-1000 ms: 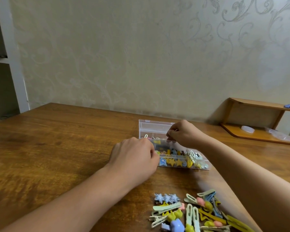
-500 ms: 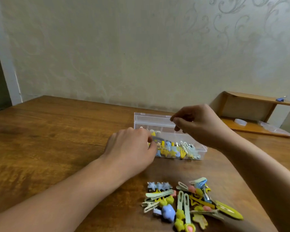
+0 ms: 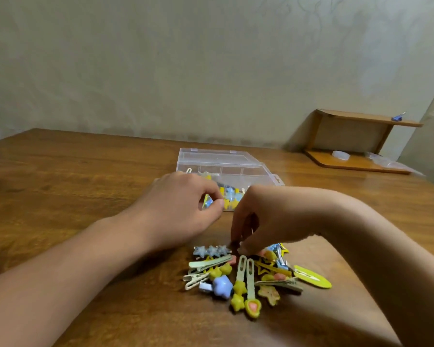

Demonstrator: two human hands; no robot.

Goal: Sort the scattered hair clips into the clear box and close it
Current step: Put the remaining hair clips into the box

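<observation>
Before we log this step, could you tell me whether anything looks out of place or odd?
Nothing stands out: the clear box sits open on the table, and the unsorted hair clips lie heaped in front of it.

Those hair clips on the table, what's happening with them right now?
A person is sorting them into the clear box, which sits open and already holds some clips. The right hand reaches down with curled fingers to the top of the loose pile of clips; whether it has one yet is hard to tell. The left hand rests by the box's front edge, fingers curled.
</observation>
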